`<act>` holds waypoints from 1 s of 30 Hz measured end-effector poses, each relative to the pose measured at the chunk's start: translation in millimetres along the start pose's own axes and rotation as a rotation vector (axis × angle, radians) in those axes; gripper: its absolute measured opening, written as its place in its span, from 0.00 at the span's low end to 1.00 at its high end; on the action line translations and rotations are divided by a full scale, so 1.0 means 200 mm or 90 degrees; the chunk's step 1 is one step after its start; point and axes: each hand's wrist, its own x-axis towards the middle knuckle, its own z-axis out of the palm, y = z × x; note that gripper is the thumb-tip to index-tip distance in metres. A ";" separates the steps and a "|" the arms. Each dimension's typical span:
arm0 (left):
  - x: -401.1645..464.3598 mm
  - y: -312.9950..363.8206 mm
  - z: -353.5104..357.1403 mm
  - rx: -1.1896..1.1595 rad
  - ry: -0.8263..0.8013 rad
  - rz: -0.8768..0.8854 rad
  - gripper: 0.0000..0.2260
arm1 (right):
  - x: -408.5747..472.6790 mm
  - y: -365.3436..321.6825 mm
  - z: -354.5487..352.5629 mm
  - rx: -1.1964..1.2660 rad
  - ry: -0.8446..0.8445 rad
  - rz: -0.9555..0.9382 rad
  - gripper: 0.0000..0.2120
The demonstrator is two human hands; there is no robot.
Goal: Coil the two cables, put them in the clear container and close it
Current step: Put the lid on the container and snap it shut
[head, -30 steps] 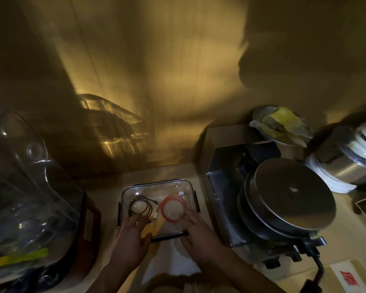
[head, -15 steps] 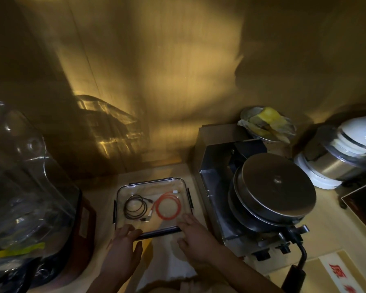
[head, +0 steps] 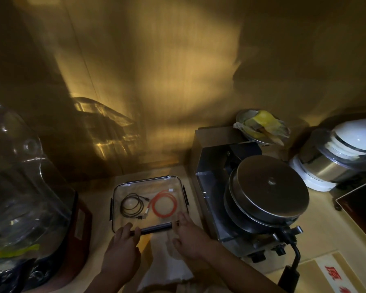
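While both coils lie inside, clear container holds black cable, red cable.

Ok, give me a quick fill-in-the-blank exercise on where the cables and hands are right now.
1. The black cable and the ____ cable lie coiled inside the container.
2. The black cable lies to the ____ of the other cable in the picture.
3. The left hand touches the dark ____ on the container's near edge.
4. The right hand is ____ of cables.

Missing words: red; left; clip; empty
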 end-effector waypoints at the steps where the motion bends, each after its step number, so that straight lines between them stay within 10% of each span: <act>1: 0.01 0.00 0.00 0.013 -0.006 -0.003 0.28 | 0.01 0.00 -0.01 -0.007 -0.003 -0.002 0.33; 30: 0.31 -0.10 -0.05 0.034 -0.078 -0.069 0.36 | 0.31 0.04 -0.14 -0.084 -0.005 0.025 0.36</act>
